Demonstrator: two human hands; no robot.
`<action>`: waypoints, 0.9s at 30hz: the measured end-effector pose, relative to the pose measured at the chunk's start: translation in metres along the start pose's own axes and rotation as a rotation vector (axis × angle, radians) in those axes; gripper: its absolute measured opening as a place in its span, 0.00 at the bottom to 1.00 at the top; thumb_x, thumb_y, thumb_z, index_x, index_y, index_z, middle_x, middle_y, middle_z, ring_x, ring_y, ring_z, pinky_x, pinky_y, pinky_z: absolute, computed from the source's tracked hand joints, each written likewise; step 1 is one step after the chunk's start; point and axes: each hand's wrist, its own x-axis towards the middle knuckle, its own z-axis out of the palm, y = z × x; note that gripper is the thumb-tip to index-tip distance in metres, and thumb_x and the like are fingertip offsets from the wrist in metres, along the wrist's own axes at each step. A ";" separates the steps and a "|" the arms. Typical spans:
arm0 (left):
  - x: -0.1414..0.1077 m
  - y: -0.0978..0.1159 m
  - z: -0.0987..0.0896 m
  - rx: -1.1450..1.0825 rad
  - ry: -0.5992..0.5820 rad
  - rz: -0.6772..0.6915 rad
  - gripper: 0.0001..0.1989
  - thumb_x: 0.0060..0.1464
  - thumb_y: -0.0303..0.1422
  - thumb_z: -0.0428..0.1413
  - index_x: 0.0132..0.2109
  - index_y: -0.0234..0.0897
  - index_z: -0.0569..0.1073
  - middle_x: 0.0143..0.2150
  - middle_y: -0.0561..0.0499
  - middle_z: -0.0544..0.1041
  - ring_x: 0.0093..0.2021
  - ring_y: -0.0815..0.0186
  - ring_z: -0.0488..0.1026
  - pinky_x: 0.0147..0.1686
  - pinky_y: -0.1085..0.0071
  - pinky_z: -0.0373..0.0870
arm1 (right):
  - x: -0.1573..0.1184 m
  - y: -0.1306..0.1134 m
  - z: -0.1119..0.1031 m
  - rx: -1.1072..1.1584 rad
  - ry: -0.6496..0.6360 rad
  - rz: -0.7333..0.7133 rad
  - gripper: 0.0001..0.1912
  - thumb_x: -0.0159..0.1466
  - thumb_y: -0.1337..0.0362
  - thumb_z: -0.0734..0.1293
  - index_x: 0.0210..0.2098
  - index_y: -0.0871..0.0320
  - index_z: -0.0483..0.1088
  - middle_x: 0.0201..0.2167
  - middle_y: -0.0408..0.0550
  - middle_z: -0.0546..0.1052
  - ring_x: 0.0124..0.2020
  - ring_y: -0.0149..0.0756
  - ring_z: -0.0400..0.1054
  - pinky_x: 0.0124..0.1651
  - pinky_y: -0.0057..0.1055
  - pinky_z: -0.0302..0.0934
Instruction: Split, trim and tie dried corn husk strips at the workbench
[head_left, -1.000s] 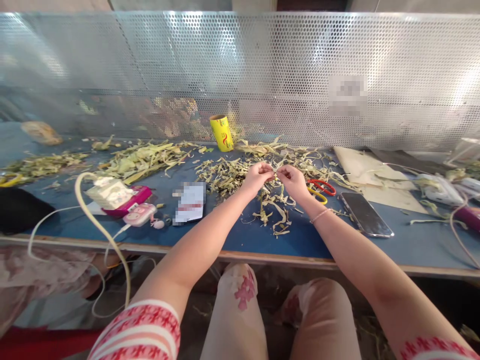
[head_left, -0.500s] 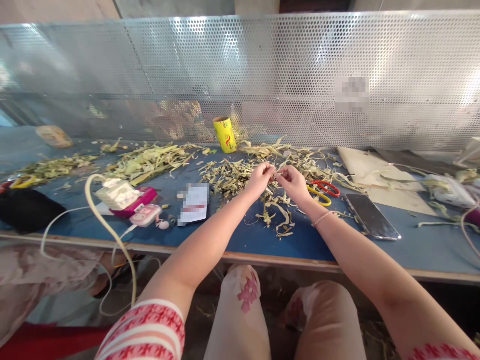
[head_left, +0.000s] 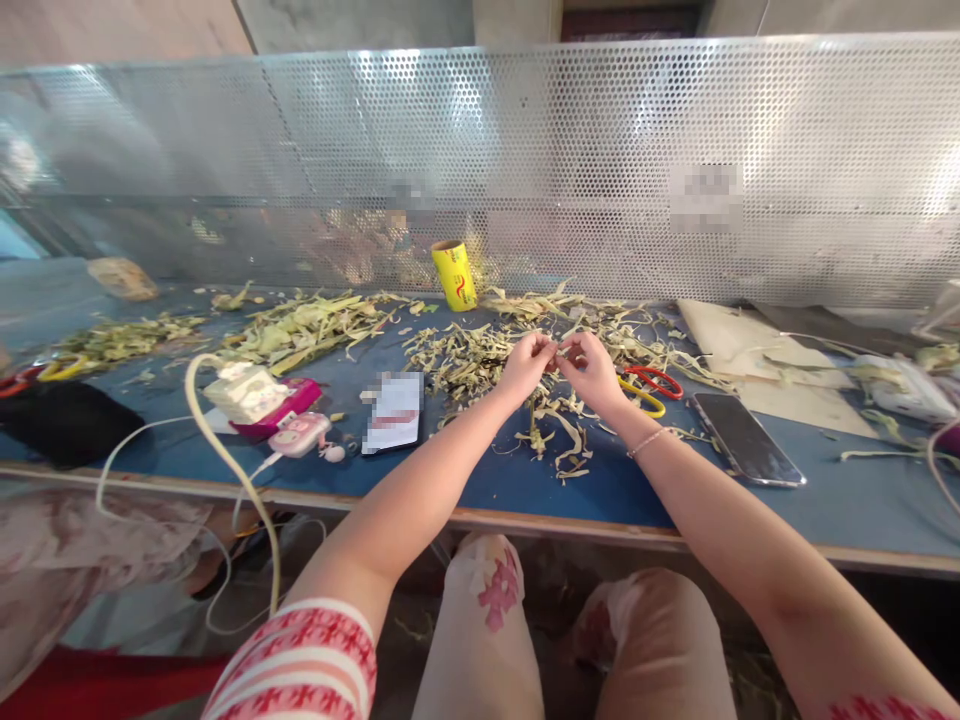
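Fingertips pinched, my left hand meets my right hand above a pile of dried, pale green plant strips. Whatever sits between the fingertips is too small to make out. Scissors with red and yellow handles lie just right of my right hand, their blades hidden. Loose curled strips are scattered on the blue table below my wrists.
A yellow tube stands behind the pile, before a perforated metal panel. At left are a longer-leaf heap, a phone and a charger with cables. Another phone and cardboard lie right.
The whole view has shifted slightly, so everything sits a little lower in the picture. My hands stay together over the pile, fingertips now touching or nearly so.
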 end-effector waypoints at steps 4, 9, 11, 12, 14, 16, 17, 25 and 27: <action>-0.001 0.001 0.000 0.026 -0.002 0.008 0.08 0.57 0.28 0.53 0.29 0.36 0.64 0.22 0.57 0.66 0.23 0.73 0.65 0.28 0.75 0.62 | 0.000 0.000 -0.001 0.025 -0.021 0.010 0.05 0.55 0.65 0.64 0.32 0.55 0.64 0.31 0.45 0.66 0.31 0.33 0.64 0.31 0.31 0.62; 0.000 -0.004 -0.002 0.039 -0.016 0.056 0.09 0.58 0.29 0.53 0.30 0.36 0.62 0.23 0.58 0.64 0.24 0.73 0.64 0.29 0.75 0.62 | 0.000 0.001 -0.003 0.047 -0.066 0.010 0.05 0.54 0.65 0.63 0.31 0.55 0.63 0.32 0.44 0.66 0.30 0.32 0.63 0.30 0.30 0.62; 0.000 -0.007 -0.003 0.058 -0.023 0.083 0.09 0.58 0.29 0.52 0.30 0.37 0.62 0.23 0.58 0.64 0.25 0.73 0.63 0.29 0.75 0.61 | 0.001 0.002 -0.003 0.057 -0.081 0.011 0.05 0.54 0.65 0.63 0.31 0.55 0.63 0.32 0.44 0.65 0.30 0.32 0.63 0.30 0.30 0.61; 0.000 -0.008 -0.003 0.070 -0.027 0.094 0.09 0.58 0.29 0.52 0.30 0.37 0.62 0.23 0.58 0.64 0.25 0.73 0.63 0.29 0.75 0.60 | 0.001 0.002 -0.003 0.063 -0.086 0.012 0.05 0.54 0.65 0.63 0.31 0.55 0.62 0.32 0.44 0.64 0.30 0.32 0.63 0.30 0.30 0.61; 0.000 -0.009 -0.003 0.094 -0.030 0.107 0.09 0.59 0.29 0.51 0.30 0.37 0.61 0.23 0.57 0.64 0.24 0.72 0.63 0.29 0.74 0.59 | 0.002 0.002 -0.003 0.076 -0.093 0.015 0.05 0.53 0.65 0.62 0.31 0.55 0.62 0.31 0.44 0.64 0.30 0.31 0.63 0.29 0.29 0.60; 0.000 -0.009 -0.003 0.117 -0.025 0.114 0.10 0.59 0.29 0.51 0.30 0.37 0.61 0.23 0.57 0.64 0.24 0.72 0.62 0.29 0.74 0.59 | 0.002 0.002 -0.003 0.077 -0.099 0.021 0.04 0.53 0.65 0.62 0.30 0.55 0.61 0.31 0.43 0.64 0.29 0.31 0.62 0.29 0.29 0.59; 0.000 -0.009 -0.003 0.125 -0.017 0.115 0.10 0.59 0.30 0.51 0.30 0.37 0.61 0.23 0.57 0.64 0.24 0.72 0.62 0.29 0.74 0.59 | 0.002 0.001 -0.003 0.074 -0.100 0.024 0.04 0.53 0.65 0.62 0.29 0.55 0.61 0.30 0.43 0.64 0.29 0.31 0.62 0.29 0.29 0.59; -0.002 -0.004 -0.002 0.117 0.036 0.090 0.10 0.60 0.31 0.52 0.30 0.37 0.61 0.22 0.58 0.63 0.24 0.72 0.62 0.29 0.74 0.59 | 0.002 -0.003 -0.004 0.104 -0.101 0.031 0.04 0.54 0.65 0.63 0.29 0.55 0.61 0.30 0.43 0.65 0.28 0.30 0.63 0.30 0.30 0.60; -0.003 -0.002 -0.001 0.087 0.041 0.078 0.10 0.60 0.29 0.50 0.30 0.37 0.60 0.21 0.58 0.62 0.23 0.73 0.62 0.28 0.74 0.59 | 0.002 -0.003 -0.004 0.107 -0.101 0.029 0.04 0.54 0.65 0.63 0.29 0.55 0.61 0.30 0.43 0.65 0.29 0.31 0.63 0.30 0.30 0.60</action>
